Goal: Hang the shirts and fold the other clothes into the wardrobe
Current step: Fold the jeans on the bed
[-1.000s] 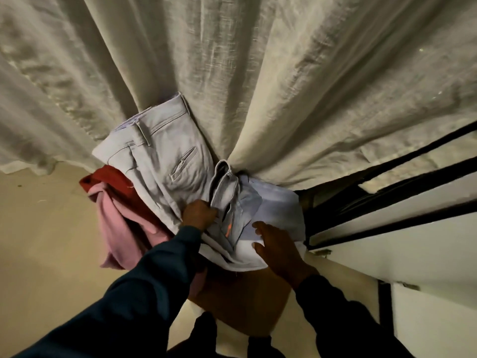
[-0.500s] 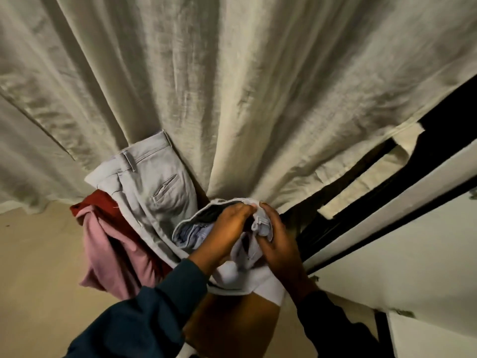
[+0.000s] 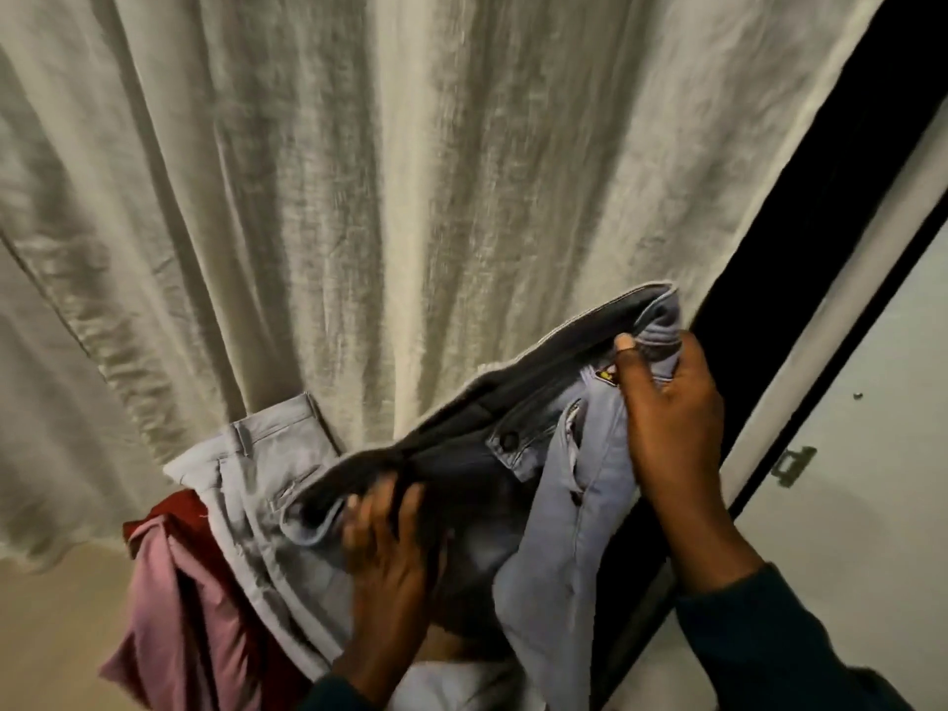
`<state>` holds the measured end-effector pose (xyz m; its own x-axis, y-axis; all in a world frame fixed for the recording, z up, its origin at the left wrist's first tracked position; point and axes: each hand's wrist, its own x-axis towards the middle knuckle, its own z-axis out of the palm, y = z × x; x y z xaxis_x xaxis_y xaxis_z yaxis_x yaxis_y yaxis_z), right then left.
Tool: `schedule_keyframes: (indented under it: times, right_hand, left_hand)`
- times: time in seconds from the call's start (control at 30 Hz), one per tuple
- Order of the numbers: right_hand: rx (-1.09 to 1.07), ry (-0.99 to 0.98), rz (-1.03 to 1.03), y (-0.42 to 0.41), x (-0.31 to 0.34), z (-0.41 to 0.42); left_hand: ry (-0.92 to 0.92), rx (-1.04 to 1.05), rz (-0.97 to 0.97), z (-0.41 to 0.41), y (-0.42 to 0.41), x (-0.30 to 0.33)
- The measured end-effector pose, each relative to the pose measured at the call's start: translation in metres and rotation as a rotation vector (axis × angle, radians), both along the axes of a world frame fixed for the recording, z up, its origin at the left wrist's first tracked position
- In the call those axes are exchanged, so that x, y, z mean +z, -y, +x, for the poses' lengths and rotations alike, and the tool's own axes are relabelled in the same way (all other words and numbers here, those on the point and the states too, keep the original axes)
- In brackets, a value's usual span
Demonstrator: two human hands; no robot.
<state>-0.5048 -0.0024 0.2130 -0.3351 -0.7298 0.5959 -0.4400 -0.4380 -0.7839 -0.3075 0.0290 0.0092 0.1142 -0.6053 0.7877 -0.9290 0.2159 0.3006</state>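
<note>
Holding: you have the light blue jeans (image 3: pixel 579 484) up by the waistband, stretched between your two hands in front of the curtain, above the pile of clothes.
Jeans: waistband open and facing you, dark inner band showing, a button near the middle, a small yellow tag just beside your right thumb; the legs hang down between your forearms.
Right hand (image 3: pixel 672 428): your fingers are curled round the far end of the waistband, thumb pressed on the inner side, gripping the denim.
Left hand (image 3: pixel 390 551): your fingers are bent into the near end of the waistband and hold it; the hand is blurred, so the exact finger placement is unclear.
Grey trousers (image 3: pixel 256 484): lying on the pile just left of your left hand, waistband toward the curtain, a back pocket visible, partly covered by the jeans.
Red garment (image 3: pixel 164 520): peeks out beneath the grey trousers at their left edge.
Pink garment (image 3: pixel 169 623): draped down the left side of the pile, touching the red one.
Curtain (image 3: pixel 359 197): pale, pleated, fills the background behind the pile.
Dark frame (image 3: pixel 800 279): runs diagonally at your right, with a white panel (image 3: pixel 862 505) beyond it carrying a small metal fitting.
Sleeves: dark teal, on both of your forearms.
</note>
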Motion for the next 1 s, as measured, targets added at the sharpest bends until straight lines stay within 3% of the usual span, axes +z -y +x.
schedule_keyframes:
  times: [0.07, 0.13, 0.17, 0.23, 0.3, 0.37, 0.47, 0.57, 0.63, 0.73, 0.8, 0.9, 1.0]
  right_hand:
    - [0.034, 0.012, -0.036, -0.013, 0.023, -0.014]
    - [0.051, 0.040, -0.077, -0.026, 0.041, -0.026]
    - [0.054, 0.070, -0.100, -0.031, 0.048, -0.031]
    - [0.064, 0.137, -0.133, -0.037, 0.055, -0.042]
    - [0.102, 0.134, -0.077, -0.040, 0.054, -0.049]
    - [0.128, 0.018, 0.016, -0.045, 0.053, -0.057]
    - [0.044, -0.111, -0.002, -0.062, 0.066, -0.091]
    - [-0.047, 0.026, -0.129, -0.076, 0.080, -0.141]
    - [-0.150, 0.003, -0.077, -0.078, 0.077, -0.150]
    - [-0.235, -0.157, -0.003, -0.074, 0.055, -0.132]
    - [-0.268, -0.025, -0.121, -0.073, 0.053, -0.118]
    - [-0.264, 0.075, -0.040, -0.063, 0.048, -0.103]
    - [-0.226, 0.093, -0.012, -0.052, 0.055, -0.086]
  left_hand:
    - [-0.255, 0.144, -0.018, 0.008, 0.010, 0.029]
    - [-0.786, 0.271, 0.112, 0.014, 0.016, 0.064]
    - [-1.081, 0.163, 0.209, 0.017, 0.019, 0.076]
    - [-1.508, -0.393, 0.413, 0.005, 0.026, 0.091]
    - [-1.364, -0.719, 0.607, -0.014, 0.029, 0.093]
    - [-1.176, -0.701, 0.564, -0.032, 0.035, 0.086]
    - [-1.052, -0.570, 0.296, -0.039, 0.043, 0.113]
    - [-1.017, -0.485, -0.111, -0.019, 0.056, 0.165]
    - [-0.875, -0.402, -0.279, -0.010, 0.067, 0.196]
    - [-0.737, -0.392, -0.211, -0.011, 0.073, 0.225]
    - [-0.703, -0.247, -0.349, -0.010, 0.072, 0.244]
    - [-0.616, 0.011, -0.242, -0.003, 0.071, 0.256]
    - [-0.553, -0.016, -0.182, 0.005, 0.063, 0.251]
